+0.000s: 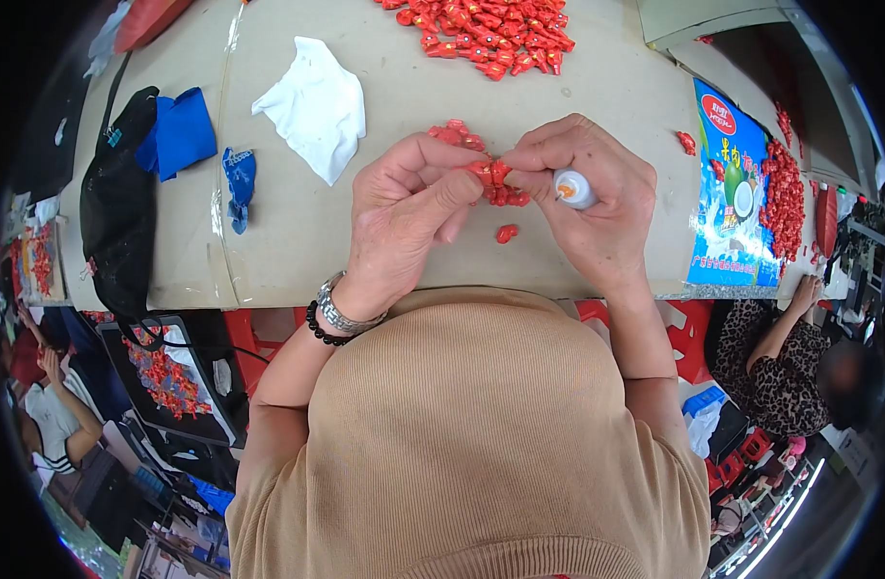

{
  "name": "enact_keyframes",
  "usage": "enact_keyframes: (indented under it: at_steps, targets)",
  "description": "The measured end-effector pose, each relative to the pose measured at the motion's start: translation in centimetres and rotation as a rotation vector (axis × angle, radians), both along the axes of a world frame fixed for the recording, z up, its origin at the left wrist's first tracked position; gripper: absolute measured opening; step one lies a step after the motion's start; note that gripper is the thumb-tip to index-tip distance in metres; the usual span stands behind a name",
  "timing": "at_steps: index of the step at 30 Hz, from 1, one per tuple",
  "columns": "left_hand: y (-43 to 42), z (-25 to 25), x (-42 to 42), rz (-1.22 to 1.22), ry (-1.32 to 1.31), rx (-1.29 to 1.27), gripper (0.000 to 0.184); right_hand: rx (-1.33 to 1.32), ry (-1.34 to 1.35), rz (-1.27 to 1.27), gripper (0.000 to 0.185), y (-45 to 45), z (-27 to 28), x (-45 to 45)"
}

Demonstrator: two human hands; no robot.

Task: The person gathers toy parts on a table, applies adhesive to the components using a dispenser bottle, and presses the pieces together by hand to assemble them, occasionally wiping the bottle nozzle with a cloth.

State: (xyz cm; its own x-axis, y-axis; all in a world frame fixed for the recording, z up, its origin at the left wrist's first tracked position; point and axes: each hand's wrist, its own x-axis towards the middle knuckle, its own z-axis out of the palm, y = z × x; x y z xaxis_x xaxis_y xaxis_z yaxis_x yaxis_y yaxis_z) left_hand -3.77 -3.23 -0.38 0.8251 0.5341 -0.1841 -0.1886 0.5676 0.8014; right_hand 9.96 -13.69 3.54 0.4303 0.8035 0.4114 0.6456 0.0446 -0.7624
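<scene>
In front of my chest, my left hand (404, 205) is closed, its thumb and forefinger pinching a small shiny red piece (489, 175) with gold marks. The fingertips of my right hand (601, 179) meet the same piece from the other side. That hand also keeps a small white bottle (575, 190) with an orange tip in its curled fingers. Behind and under the fingertips is a cluster of similar red pieces (456, 133), partly hidden, so I cannot tell whether it is joined to the held piece. One loose red piece (506, 234) lies on the table just below.
A big heap of red pieces (495, 34) lies at the far side. To the left are a white cloth (317, 106), blue cloth (184, 130) and black bag (122, 203). On the right are a blue printed sheet (736, 193) and more red pieces (785, 198). Other people sit at both sides.
</scene>
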Motion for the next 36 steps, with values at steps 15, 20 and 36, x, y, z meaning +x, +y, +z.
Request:
enact_keyframes:
  at_steps: [15, 20, 36]
  targets:
    - [-0.1, -0.4, -0.1, -0.068, -0.026, 0.067, 0.013, 0.104, 0.174, -0.007, 0.022, -0.2, -1.8, -0.4]
    - [-0.2, -0.3, 0.0, -0.074, -0.005, 0.113, 0.009, 0.183, 0.099, 0.031, 0.023, -0.4, -2.5, -0.1]
    - [0.9, 0.6, 0.7, -0.085, 0.019, 0.31, 0.011, 0.265, 0.011, 0.095, 0.026, 0.2, -2.5, 0.8]
